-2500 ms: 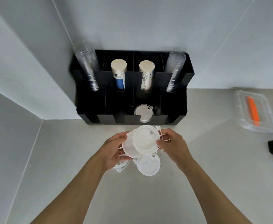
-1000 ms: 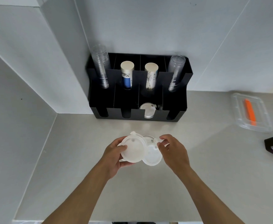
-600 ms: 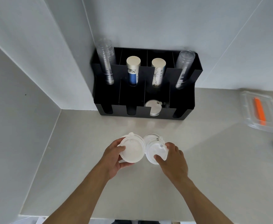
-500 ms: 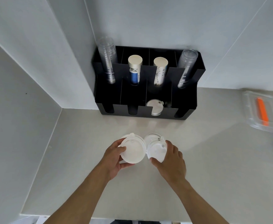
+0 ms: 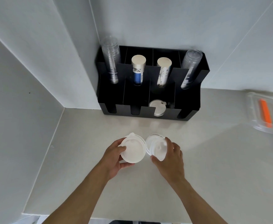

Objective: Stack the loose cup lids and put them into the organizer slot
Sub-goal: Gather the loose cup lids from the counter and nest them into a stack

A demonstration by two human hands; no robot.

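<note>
Pale grey walls meet in a corner above a light stone-look countertop [image 5: 213, 167], where a black multi-slot plastic cup organizer [image 5: 192, 101] stands against the wall, holding stacks of clear plastic cups and printed paper cups in its rear compartments and a few white lids [image 5: 158, 107] already lying in the third front slot from the left. Near the counter's front edge, well short of the organizer, a person holds two batches of white round plastic cup lids side by side, rims nearly touching. Merging them cleanly likely means squaring each batch first, turning the sip tabs the same way and nesting one batch onto the other before carrying them to the slot; a skewed lid could catch on the slot's notched front wall. The left hand [image 5: 116, 159] cups the larger stack of lids [image 5: 133, 151] from below, thumb pressed on the top face, fingers closed around its rim. The right hand [image 5: 171, 160] pinches the smaller, tilted stack [image 5: 156, 147], thumb and fingers closed on opposite edges.
</note>
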